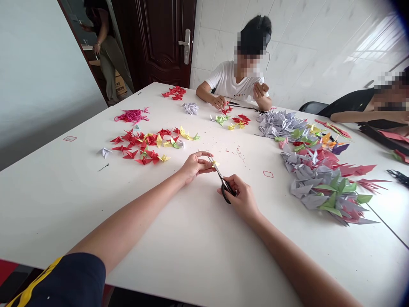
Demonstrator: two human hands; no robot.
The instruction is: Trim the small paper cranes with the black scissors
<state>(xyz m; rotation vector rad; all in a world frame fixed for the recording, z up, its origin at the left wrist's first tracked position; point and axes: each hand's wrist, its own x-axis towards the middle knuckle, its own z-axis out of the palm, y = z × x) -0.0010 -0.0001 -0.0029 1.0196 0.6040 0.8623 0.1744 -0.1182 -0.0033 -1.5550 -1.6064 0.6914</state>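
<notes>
Itemising from the near edge, we found one white table [153, 243], its bare surface running broad between both forearms and out to the slanting left edge. One left hand [197, 168]: thumb and fingers pinched nearly together on a small yellow paper piece [216, 163], held above the tabletop. One right hand [240, 196]: fingers curled closely around the black handles of one pair of scissors [219, 172], blades directed up and left to the yellow paper piece; how far the blades stood apart we could not tell. Beyond the left hand, one loose group of red and yellow folded cranes [129, 137], with one white crane [105, 152] just beside its left border. Behind these, nearer the left edge, one tangle of pink thread [131, 115]. Ahead of the scissors, scattered red specks [239, 154]. Right of the hands, well apart from them across white surface, one long heap of grey, green and red cranes [311, 183]. At the far edge, one seated person in a white shirt [227, 73], a hand at red paper.
</notes>
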